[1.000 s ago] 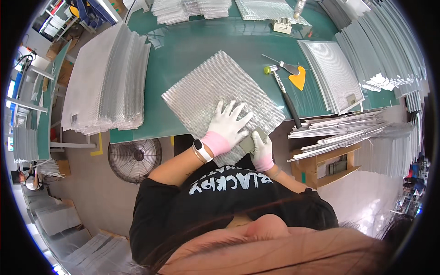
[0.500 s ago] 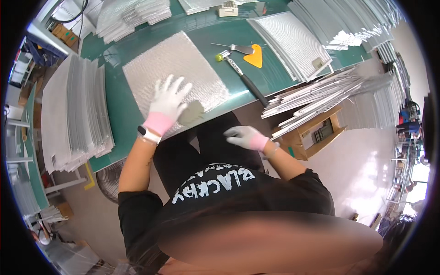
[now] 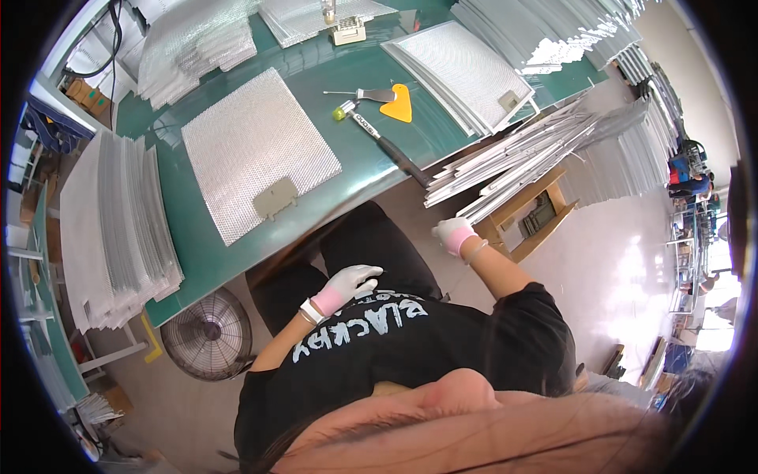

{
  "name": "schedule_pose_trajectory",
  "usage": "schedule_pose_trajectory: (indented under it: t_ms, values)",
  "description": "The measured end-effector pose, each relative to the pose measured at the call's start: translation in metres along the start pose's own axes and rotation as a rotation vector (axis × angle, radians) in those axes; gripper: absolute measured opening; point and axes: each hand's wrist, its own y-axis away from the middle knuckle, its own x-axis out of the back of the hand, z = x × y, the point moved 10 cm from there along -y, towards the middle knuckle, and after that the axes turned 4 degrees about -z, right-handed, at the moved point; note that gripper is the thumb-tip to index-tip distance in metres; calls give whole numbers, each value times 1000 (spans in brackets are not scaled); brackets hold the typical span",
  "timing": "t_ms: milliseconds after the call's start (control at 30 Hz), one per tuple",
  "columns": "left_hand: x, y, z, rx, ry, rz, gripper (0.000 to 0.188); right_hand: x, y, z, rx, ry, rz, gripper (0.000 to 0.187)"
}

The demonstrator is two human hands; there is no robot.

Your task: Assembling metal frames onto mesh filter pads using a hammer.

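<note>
A rectangular silvery mesh sheet (image 3: 245,134) lies on the green table (image 3: 347,201), with a small notched grey-green plate (image 3: 276,199) on its near edge. My left hand (image 3: 347,286), in a white glove with a pink cuff, is over my lap. Its fingers are stretched out and it holds nothing. My right hand (image 3: 455,235), gloved alike, is beyond the table's edge, just below the near ends of a pile of thin white strips (image 3: 505,162). Those fingers are curled in; what they hold, if anything, is hidden.
A hammer (image 3: 387,148), a thin-shafted tool (image 3: 367,95) and a yellow scraper (image 3: 398,104) lie mid-table. Sheet stacks stand at the left (image 3: 118,229) and far right (image 3: 466,71). An open wooden box (image 3: 513,217) is below the strips; a floor fan (image 3: 207,332) stands lower left.
My left hand has come off the mesh sheet and back to my lap. My right hand has moved right, toward the strips. The notched plate now shows uncovered, and the whole view has shifted.
</note>
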Motion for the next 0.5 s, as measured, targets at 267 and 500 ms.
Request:
schedule_pose_trajectory:
  t_ms: [267, 500]
  values:
    - [27, 22, -10, 228, 96, 128, 32, 0, 21, 29, 46, -10, 12, 26]
    - [31, 16, 0, 177, 128, 156, 30, -18, 25, 50, 7, 43, -105, 23]
